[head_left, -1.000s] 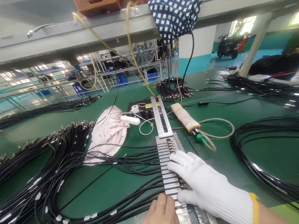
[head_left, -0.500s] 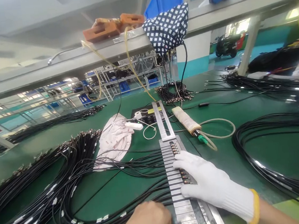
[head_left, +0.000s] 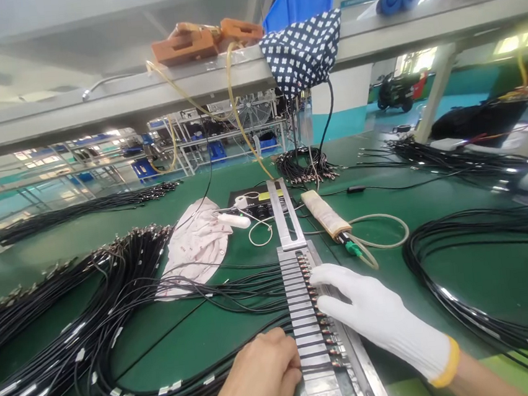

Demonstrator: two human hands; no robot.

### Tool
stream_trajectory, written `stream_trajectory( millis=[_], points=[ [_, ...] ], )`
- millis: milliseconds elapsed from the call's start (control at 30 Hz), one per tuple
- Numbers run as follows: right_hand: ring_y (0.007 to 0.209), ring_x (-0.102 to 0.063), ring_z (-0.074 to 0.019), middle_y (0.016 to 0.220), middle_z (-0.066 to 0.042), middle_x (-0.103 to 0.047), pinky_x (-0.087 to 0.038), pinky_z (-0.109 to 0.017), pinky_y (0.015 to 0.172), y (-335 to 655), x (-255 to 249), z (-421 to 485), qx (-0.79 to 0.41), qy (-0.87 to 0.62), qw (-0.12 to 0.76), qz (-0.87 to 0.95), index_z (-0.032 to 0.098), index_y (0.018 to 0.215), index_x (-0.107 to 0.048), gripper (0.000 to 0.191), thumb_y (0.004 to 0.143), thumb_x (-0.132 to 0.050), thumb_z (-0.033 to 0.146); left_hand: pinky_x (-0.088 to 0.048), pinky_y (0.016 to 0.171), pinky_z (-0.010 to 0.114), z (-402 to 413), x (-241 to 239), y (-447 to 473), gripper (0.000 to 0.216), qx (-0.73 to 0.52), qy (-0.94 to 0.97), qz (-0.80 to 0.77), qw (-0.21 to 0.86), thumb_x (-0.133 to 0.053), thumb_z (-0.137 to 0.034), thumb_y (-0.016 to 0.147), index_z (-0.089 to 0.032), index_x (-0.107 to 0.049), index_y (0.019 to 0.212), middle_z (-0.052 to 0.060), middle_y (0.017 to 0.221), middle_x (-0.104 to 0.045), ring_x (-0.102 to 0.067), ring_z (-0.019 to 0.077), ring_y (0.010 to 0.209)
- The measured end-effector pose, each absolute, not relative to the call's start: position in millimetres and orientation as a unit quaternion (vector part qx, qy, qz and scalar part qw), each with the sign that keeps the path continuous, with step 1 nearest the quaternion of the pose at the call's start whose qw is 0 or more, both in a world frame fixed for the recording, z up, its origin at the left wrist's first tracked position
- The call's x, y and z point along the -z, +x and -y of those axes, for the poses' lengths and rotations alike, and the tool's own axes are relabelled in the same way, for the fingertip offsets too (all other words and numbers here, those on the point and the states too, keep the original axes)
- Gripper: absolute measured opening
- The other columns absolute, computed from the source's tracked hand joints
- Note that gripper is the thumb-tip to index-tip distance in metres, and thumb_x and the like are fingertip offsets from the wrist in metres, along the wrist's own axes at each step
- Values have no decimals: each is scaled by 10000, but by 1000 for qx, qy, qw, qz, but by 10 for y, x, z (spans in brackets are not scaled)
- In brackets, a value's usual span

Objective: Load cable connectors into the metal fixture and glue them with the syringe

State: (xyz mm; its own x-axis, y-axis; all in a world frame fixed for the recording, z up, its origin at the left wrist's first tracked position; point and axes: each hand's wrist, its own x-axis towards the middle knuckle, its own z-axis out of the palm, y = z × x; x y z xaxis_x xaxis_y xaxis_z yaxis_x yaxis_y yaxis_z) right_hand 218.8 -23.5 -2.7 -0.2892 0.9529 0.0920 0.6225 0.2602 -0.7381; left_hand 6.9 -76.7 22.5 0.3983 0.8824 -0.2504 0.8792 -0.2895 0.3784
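A long metal fixture (head_left: pixel 302 306) with many slots lies on the green bench, black cables (head_left: pixel 235 288) running into it from the left, their brass connector ends (head_left: pixel 326 329) lined up along its right side. My right hand (head_left: pixel 373 315), in a white glove, rests flat on the fixture's right edge with its fingers stretched over the connectors. My bare left hand (head_left: pixel 263 378) presses on the cables at the fixture's near left edge, fingers curled.
A large bundle of black cables (head_left: pixel 72 341) fills the left of the bench, another coil (head_left: pixel 476 265) lies right. Behind the fixture are a metal bar (head_left: pixel 284 215), a white cloth (head_left: pixel 198 242), a taped tool with hose (head_left: pixel 329 216) and a shelf (head_left: pixel 233 76) overhead.
My gloved right hand has slid a little farther up along the fixture, uncovering more connectors near me. My left hand has shifted slightly along the near left edge.
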Motion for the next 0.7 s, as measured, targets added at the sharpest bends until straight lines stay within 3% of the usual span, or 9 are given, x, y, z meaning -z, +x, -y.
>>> stream_trajectory(
  millis=[233,533,700],
  points=[
    [1148,-609,-190,1258,33,-657,-461,-337,988,2196,43,257,-289,-527,285,746,300,1125,-681,320,849,-526,250,-477,776,293,718,75,107,247,53,816,-559,136,-427,-45,854,-184,-631,855,50,900,-614,-582,197,780],
    [1167,-598,-195,1282,26,-645,-456,-342,1000,2199,22,266,-288,-525,279,751,302,1136,-687,333,849,-532,242,-467,738,271,739,86,155,219,52,830,-536,144,-449,-48,844,-182,-621,859,63,908,-623,-602,214,831],
    [1217,-569,-182,1294,31,-637,-437,-323,1033,2225,9,286,-286,-503,261,773,297,1148,-676,355,830,-534,229,-457,736,241,729,-43,127,199,-1,824,-522,218,-469,-72,871,-188,-629,852,38,915,-628,-625,179,820]
  ],
)
